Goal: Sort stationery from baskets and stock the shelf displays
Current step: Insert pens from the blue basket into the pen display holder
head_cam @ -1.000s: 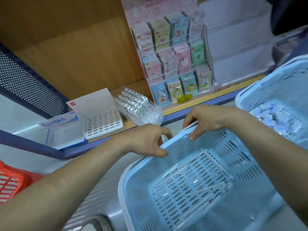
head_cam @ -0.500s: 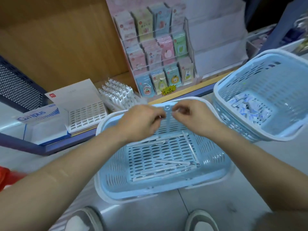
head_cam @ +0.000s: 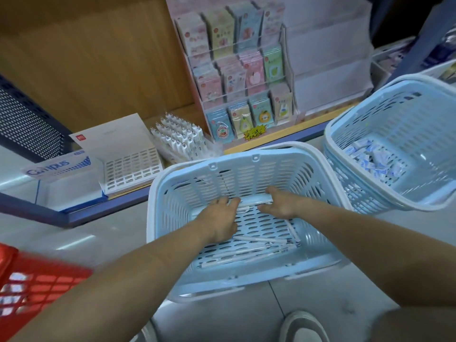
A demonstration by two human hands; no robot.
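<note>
Both hands are inside the light blue slotted plastic basket (head_cam: 249,174), which stands on the grey floor (head_cam: 222,319) in front of the wooden shelf with the blue edge (head_cam: 291,134). The right hand (head_cam: 281,206) holds a small bundle of white pens (head_cam: 251,200) near the far wall of this basket. Its fingers (head_cam: 271,193) are curled over the top of the bundle and the thumb is under it, so they are clamped on the pens. The left hand (head_cam: 219,218) is just beside it, with its fingers (head_cam: 228,201) bent and their tips touching the left end of the same bundle. I cannot tell if these fingers really close round the pens, because this part is blurred. More loose white pens (head_cam: 246,253) lie flat on the basket bottom, near the front wall. To the right is a second light blue slotted basket (head_cam: 407,124), tilted, with small blue and white packets (head_cam: 375,161) inside. A red plastic basket (head_cam: 37,287) is at the lower left. On the shelf stand a tray of upright white pens (head_cam: 180,139), a white box with a grid of holes (head_cam: 133,166), a blue and white box marked Campus (head_cam: 56,166) and a clear tiered rack of pastel sticker packs (head_cam: 241,70).
</note>
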